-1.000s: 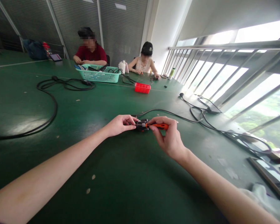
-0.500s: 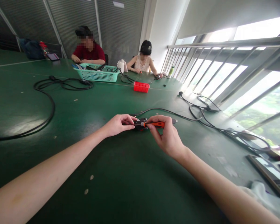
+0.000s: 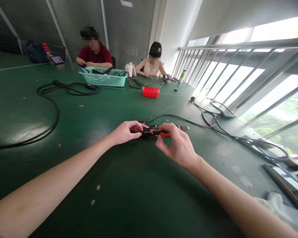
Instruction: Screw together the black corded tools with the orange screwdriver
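Note:
My left hand (image 3: 126, 131) is closed in a pinch on a small black part (image 3: 148, 131) that rests on the green table (image 3: 129, 185). My right hand (image 3: 178, 145) grips an orange-handled screwdriver (image 3: 162, 132), whose tip meets the black part from the right. The dark end of the screwdriver sticks out past my fingers to the right. A thin black cable (image 3: 178, 118) runs from behind the part toward the window side.
Two other people sit at the far end, behind a teal basket (image 3: 104, 78) and a red bin (image 3: 151, 92). A thick black cable (image 3: 55, 109) loops at left; more cables (image 3: 238, 138) lie at right. A railing (image 3: 238, 76) lines the right edge; a tablet (image 3: 285, 186) and white cloth (image 3: 283, 211) lie near right.
My right hand has shifted its grip slightly along the screwdriver handle, more of the dark end showing. The left hand and the black part stay in place.

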{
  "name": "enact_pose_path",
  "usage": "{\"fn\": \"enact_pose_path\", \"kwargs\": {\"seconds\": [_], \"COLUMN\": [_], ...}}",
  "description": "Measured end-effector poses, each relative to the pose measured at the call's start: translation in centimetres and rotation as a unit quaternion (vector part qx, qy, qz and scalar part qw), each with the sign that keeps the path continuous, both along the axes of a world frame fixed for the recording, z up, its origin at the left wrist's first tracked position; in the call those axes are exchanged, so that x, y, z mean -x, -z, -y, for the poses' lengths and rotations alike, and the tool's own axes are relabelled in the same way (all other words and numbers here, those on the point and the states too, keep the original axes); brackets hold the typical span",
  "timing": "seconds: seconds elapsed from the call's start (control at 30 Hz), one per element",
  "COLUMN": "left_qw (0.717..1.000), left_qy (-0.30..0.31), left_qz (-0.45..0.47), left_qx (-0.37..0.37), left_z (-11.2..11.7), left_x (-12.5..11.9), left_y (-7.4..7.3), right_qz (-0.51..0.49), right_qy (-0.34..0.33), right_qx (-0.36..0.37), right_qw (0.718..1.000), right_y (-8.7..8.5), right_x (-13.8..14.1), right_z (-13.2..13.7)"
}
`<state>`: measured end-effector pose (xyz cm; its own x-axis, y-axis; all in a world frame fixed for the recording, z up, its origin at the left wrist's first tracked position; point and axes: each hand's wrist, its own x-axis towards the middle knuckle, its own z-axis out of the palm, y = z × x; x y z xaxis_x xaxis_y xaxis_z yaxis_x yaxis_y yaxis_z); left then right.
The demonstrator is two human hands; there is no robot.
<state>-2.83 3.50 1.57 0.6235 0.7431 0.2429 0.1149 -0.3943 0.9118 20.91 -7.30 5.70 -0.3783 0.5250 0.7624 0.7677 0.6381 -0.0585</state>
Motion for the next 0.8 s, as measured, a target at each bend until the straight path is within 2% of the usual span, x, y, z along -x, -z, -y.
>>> {"fn": "enact_pose_path", "kwargs": {"seconds": [0.27, 0.53, 0.8], "left_qw": [1.000, 1.000, 0.999], "left_qy": [-0.006, -0.008, -0.041], "left_qz": [-0.005, 0.002, -0.013], "left_qx": [0.001, 0.004, 0.005], "left_z": [0.0, 0.0, 0.4], "left_x": [0.0, 0.0, -0.5], "left_y": [0.1, 0.0, -0.1], "right_qz": [0.032, 0.012, -0.100], "right_qy": [0.029, -0.029, -0.038], "right_qx": [-0.032, -0.012, 0.019], "right_qw": [0.999, 0.999, 0.994], "right_y": [-0.2, 0.5, 2.0], "right_x": [-0.5, -0.8, -0.8], "right_z": [0.0, -0.7, -1.0]}}
